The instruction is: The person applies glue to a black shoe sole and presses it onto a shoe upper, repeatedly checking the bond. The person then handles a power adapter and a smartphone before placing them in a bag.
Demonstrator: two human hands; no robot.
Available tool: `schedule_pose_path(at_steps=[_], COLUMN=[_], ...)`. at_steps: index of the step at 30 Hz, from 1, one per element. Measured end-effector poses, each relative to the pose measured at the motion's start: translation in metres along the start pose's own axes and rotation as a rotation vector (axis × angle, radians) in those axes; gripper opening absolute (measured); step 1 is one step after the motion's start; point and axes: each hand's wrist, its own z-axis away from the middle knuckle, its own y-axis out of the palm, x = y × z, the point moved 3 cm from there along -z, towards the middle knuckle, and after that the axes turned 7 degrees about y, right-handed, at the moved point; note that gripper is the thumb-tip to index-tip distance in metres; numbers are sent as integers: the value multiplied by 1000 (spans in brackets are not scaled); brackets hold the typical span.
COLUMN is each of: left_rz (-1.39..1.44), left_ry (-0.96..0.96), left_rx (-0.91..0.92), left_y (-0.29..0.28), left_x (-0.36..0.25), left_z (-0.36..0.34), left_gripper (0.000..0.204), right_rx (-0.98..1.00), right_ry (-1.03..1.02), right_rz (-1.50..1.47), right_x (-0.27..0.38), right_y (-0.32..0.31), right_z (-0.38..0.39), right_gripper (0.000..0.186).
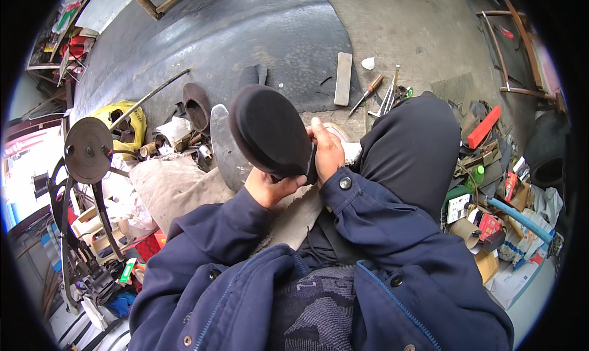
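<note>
Held up in front of me is a black shoe [270,130], its broad rounded end pointing away and to the left. My left hand [274,188] grips it from below, with fingers closed on the near edge. On its right side my right hand [327,145] is closed too, the thumb up along the edge; some fingers are hidden. Just behind and left of the shoe stands a flat grey metal plate with a rounded top [225,148], partly covered by the shoe. A beige cloth [178,188] lies across my lap.
On the floor ahead are a sharpening-stone-like grey block [343,79], a wooden-handled screwdriver [366,95] and a brown shoe [197,105]. A black iron hand-wheel machine [89,151] stands at left, near a yellow helmet-like shell [119,127]. Scraps and a red wedge [484,127] crowd the right.
</note>
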Motion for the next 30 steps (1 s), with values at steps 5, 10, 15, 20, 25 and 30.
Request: schedule_pose_path(at_steps=[5,10,15,20,25,30], left_rz=[138,83,59,-196,-357,-415], left_ry=[-195,-230,-242,-132,71,139], left_rx=[-100,-115,-132,-39,-54,-49], left_y=[-5,-7,-8,-8,-5,0], left_x=[4,10,15,12,-1,-6], left_z=[9,15,20,17,10,6], left_gripper=[53,45,44,49,63,72], right_rx=[-18,-54,-60,-31,-25,-79], right_ry=[11,68,7,-47,40,-67], right_rz=[56,144,105,88,114,201], right_x=[-5,-6,-8,-5,1,8], right_y=[-4,-9,-5,-6,-9,-9], right_z=[-4,-6,-12,-7,-6,-4], right_gripper=[44,44,55,53,38,43])
